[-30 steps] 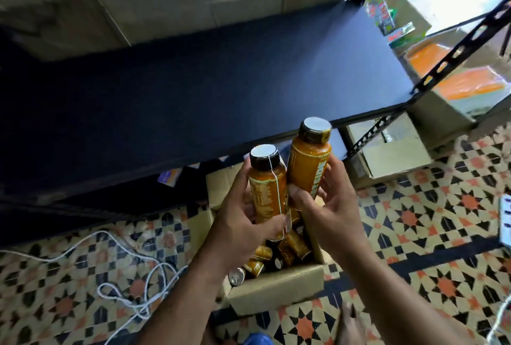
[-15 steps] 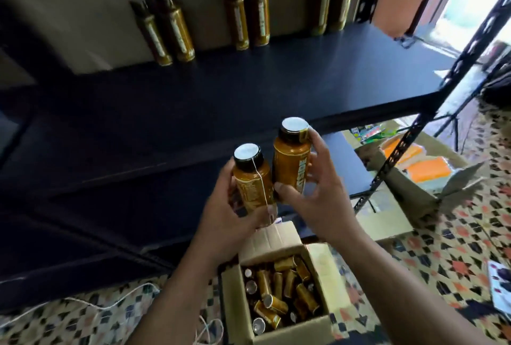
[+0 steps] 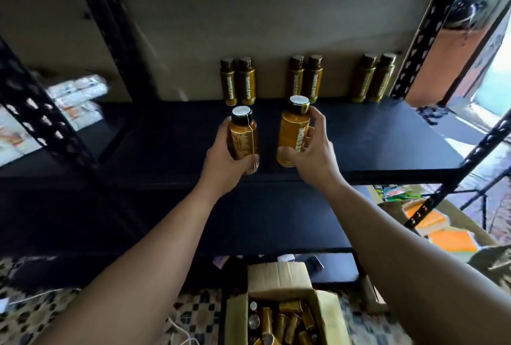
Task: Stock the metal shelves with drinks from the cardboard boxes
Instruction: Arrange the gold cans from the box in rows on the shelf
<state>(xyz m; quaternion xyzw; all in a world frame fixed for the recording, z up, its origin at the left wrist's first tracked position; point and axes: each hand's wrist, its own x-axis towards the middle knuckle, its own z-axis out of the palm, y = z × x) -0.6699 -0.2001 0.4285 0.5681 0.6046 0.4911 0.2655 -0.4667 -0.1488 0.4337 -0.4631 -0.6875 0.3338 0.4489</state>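
The left hand [image 3: 225,158] has its grip closed round the lower half of a brown bottle [image 3: 243,134] with a black cap and a white top. Its thumb lies across the front near the base and its fingers wrap behind. The right hand [image 3: 313,148] grips a second bottle [image 3: 293,134] of the same kind, with the fingers curled round its right side up to the neck and the thumb across the bottom. Part of a label in large letters shows between them. Both bottles are upright, side by side with a gap between them, over the front half of the black shelf [image 3: 387,145]. Whether their bases touch the board I cannot tell.

At the back of that shelf, against the wall, six like bottles stand in three pairs: a left pair [image 3: 237,82], a middle pair [image 3: 305,77] and a right pair [image 3: 373,77].

Below, on the patterned floor [image 3: 193,314], an open cardboard box [image 3: 279,275] holds more of the same drinks [image 3: 279,322], lying jumbled, some with their cap ends up. Low on the right, past the perforated upright [image 3: 431,26], lie orange packs [image 3: 450,242].
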